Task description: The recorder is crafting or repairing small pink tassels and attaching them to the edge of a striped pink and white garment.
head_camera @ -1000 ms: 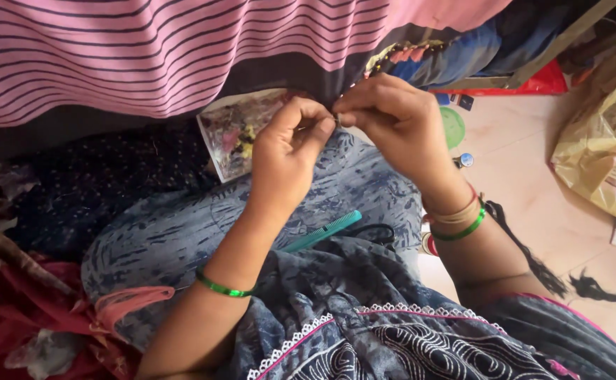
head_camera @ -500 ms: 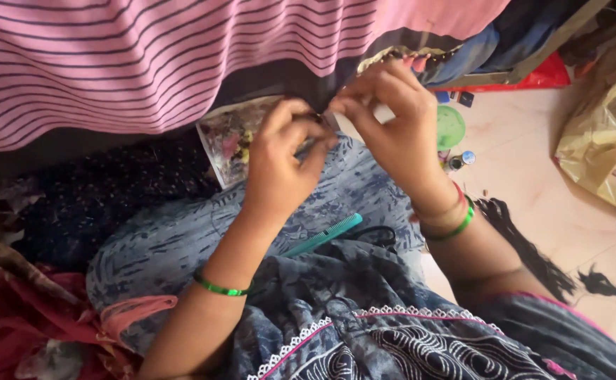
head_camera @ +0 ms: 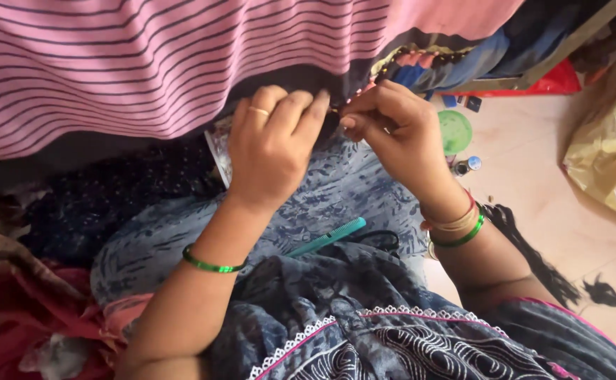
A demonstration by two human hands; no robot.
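- Your left hand [head_camera: 274, 151] sits at centre, far side of your lap, fingers curled in tight, knuckles up; a ring shows on one finger. Thumb and fingertips close together at the hand's right edge, pinching something dark and thin, too small to identify for certain.
- Your right hand [head_camera: 399, 134] meets it just to the right, fingertips nearly touching those of the left. Thumb and forefinger are pressed together in a fine pinch on the same small dark strand [head_camera: 334, 109], other fingers loosely bent.
- The pinched strand lies right at the lower edge of the pink striped cloth [head_camera: 146, 63] that fills the far left and centre.
- A green bangle [head_camera: 211, 265] circles your left wrist; a green bangle with paler ones [head_camera: 459, 229] sits on the right wrist.
- A teal comb [head_camera: 328, 237] rests on your blue patterned lap, near side of the hands, untouched, pointing up to the right.
- A clear packet [head_camera: 218, 148] shows partly behind the left hand.
- On the floor to the right: a round green lid [head_camera: 456, 131], a small bottle [head_camera: 467, 166] just near of it, loose black hair lengths [head_camera: 533, 257], and a gold-coloured bag [head_camera: 607, 151] at the right edge.
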